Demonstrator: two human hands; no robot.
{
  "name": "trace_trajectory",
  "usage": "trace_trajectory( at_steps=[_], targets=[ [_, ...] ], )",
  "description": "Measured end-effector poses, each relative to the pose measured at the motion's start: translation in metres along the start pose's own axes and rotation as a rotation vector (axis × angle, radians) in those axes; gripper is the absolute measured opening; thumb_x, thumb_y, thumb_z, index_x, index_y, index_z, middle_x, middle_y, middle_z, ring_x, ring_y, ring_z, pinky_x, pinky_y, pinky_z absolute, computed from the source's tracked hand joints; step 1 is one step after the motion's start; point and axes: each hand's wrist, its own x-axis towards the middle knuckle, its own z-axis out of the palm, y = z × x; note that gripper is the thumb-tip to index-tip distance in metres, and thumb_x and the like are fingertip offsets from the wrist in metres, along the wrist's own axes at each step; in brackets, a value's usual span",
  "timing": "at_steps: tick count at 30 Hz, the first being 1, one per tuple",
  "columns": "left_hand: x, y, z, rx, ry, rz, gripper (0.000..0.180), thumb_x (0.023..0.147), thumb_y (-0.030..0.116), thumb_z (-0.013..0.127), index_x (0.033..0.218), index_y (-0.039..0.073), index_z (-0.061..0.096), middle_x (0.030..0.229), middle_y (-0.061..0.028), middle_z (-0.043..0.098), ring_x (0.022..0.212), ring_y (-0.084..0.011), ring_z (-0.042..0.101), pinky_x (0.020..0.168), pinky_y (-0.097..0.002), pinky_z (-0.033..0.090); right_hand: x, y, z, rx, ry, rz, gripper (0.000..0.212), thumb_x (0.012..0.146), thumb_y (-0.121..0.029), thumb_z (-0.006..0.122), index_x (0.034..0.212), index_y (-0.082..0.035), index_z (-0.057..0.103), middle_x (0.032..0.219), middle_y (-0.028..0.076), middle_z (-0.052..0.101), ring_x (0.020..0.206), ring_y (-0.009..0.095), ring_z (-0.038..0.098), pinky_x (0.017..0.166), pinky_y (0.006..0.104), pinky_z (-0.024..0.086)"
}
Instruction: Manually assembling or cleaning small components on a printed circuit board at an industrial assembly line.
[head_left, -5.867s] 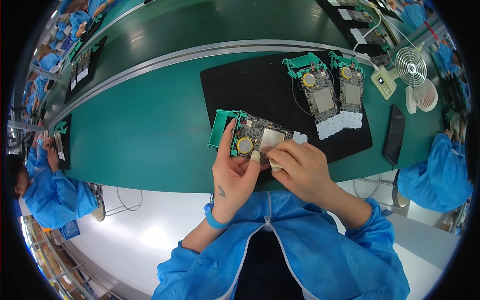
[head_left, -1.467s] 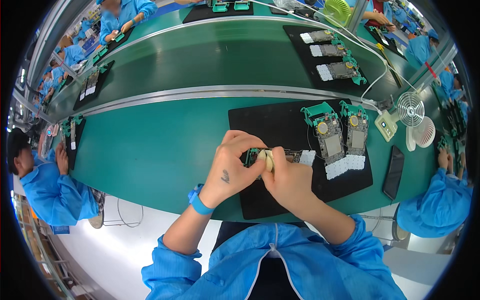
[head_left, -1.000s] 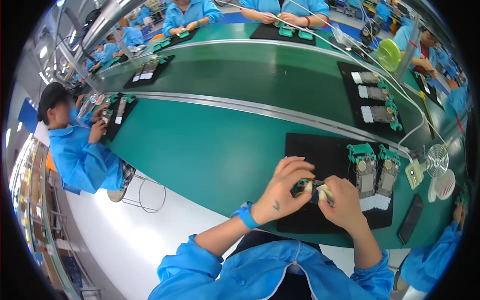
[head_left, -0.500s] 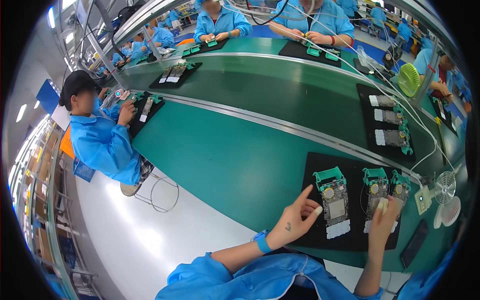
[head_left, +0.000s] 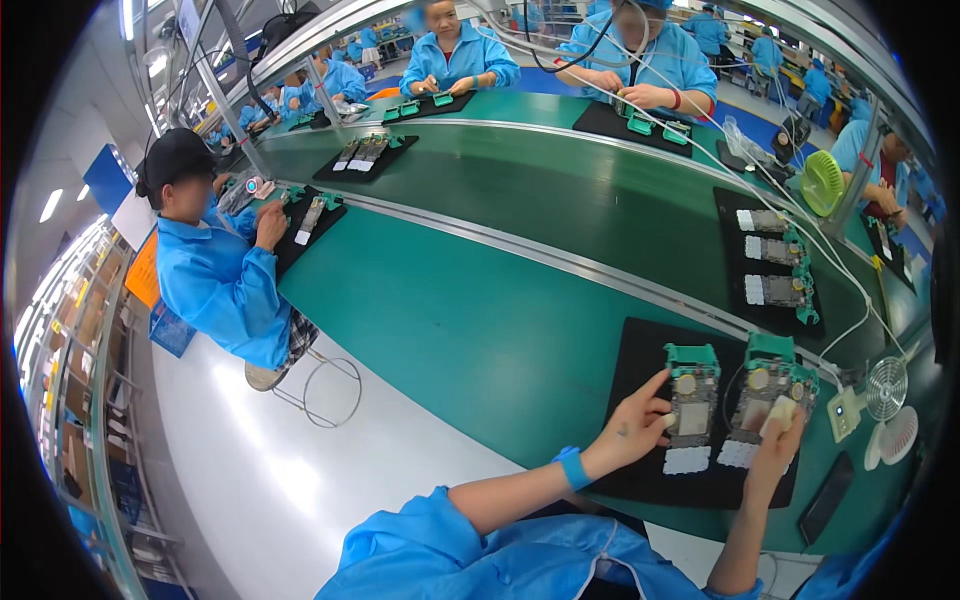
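Observation:
My left hand (head_left: pixel 638 425) is at the left edge of a circuit board (head_left: pixel 691 418) with a green plastic frame on top and a white lower end. Its index finger stretches along the edge; the thumb, in a pale finger cot, touches the board's side. My right hand (head_left: pixel 782 440) is closed over two boards side by side, the middle circuit board (head_left: pixel 750 405) and a right circuit board (head_left: pixel 803 384) that it partly covers. Pale cots cover its fingertips too. All three boards are at a black mat (head_left: pixel 640 350).
A dark phone (head_left: pixel 827 500), a small fan (head_left: pixel 886 385) and a white device (head_left: pixel 848 412) stand right of the mat. Another black mat (head_left: pixel 730 225) holds more boards beyond the metal rail (head_left: pixel 560 258). Cables hang at right. A co-worker (head_left: pixel 215 270) sits at left.
My left hand has moved right onto the left board, which now stands straighter. The middle board has shifted, its top closer to the right board. My view has shifted slightly.

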Motion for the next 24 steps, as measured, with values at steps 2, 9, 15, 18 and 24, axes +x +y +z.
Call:
trace_trajectory(
  at_steps=[2, 9, 15, 18, 24],
  targets=[
    [0.017, -0.006, 0.016, 0.011, -0.069, -0.004, 0.068, 0.087, -0.006, 0.049, 0.146, 0.008, 0.018, 0.100, -0.0114, 0.061, 0.083, -0.0136, 0.062, 0.069, -0.0276, 0.058, 0.002, -0.016, -0.006, 0.149, 0.056, -0.044, 0.024, 0.094, -0.007, 0.042, 0.116, 0.002, 0.045, 0.106, 0.005, 0.050, 0.096, 0.011, 0.048, 0.084, 0.0230, 0.039],
    [0.068, -0.072, 0.061, 0.106, -0.084, 0.398, 0.064, 0.080, -0.007, 0.055, 0.139, -0.003, 0.030, 0.085, -0.0152, 0.063, 0.071, -0.0183, 0.062, 0.066, -0.0289, 0.051, -0.002, -0.058, 0.031, 0.254, -0.008, -0.044, 0.017, 0.087, -0.001, 0.040, 0.103, -0.002, 0.046, 0.093, 0.002, 0.047, 0.080, 0.008, 0.043, 0.073, 0.0216, 0.037],
    [0.000, -0.006, 0.032, -0.267, 0.103, 0.048, 0.053, 0.098, 0.006, 0.038, 0.147, 0.011, 0.019, 0.098, -0.0134, 0.061, 0.084, -0.0168, 0.063, 0.074, -0.0310, 0.056, -0.027, -0.033, 0.028, 0.291, -0.191, 0.192, 0.018, 0.092, -0.005, 0.043, 0.110, -0.003, 0.045, 0.094, 0.003, 0.051, 0.083, 0.007, 0.051, 0.070, 0.0211, 0.045],
    [-0.024, -0.003, 0.027, -0.027, 0.192, 0.161, 0.055, 0.096, 0.006, 0.045, 0.146, 0.010, 0.022, 0.097, -0.0105, 0.061, 0.082, -0.0134, 0.060, 0.072, -0.0279, 0.055, -0.033, -0.026, 0.038, 0.161, -0.352, 0.149, 0.017, 0.090, -0.003, 0.045, 0.107, -0.001, 0.047, 0.099, 0.006, 0.053, 0.087, 0.012, 0.054, 0.074, 0.0265, 0.046],
    [-0.039, 0.007, 0.023, 0.746, 0.139, 0.452, 0.022, 0.076, 0.005, 0.073, 0.096, 0.002, 0.067, 0.099, -0.0147, 0.057, 0.078, -0.0213, 0.061, 0.067, -0.0282, 0.053, -0.023, -0.059, 0.036, 0.047, -0.258, -0.047, 0.023, 0.089, 0.003, 0.044, 0.111, -0.002, 0.048, 0.100, 0.007, 0.058, 0.083, 0.011, 0.056, 0.074, 0.0230, 0.045]
  ],
)
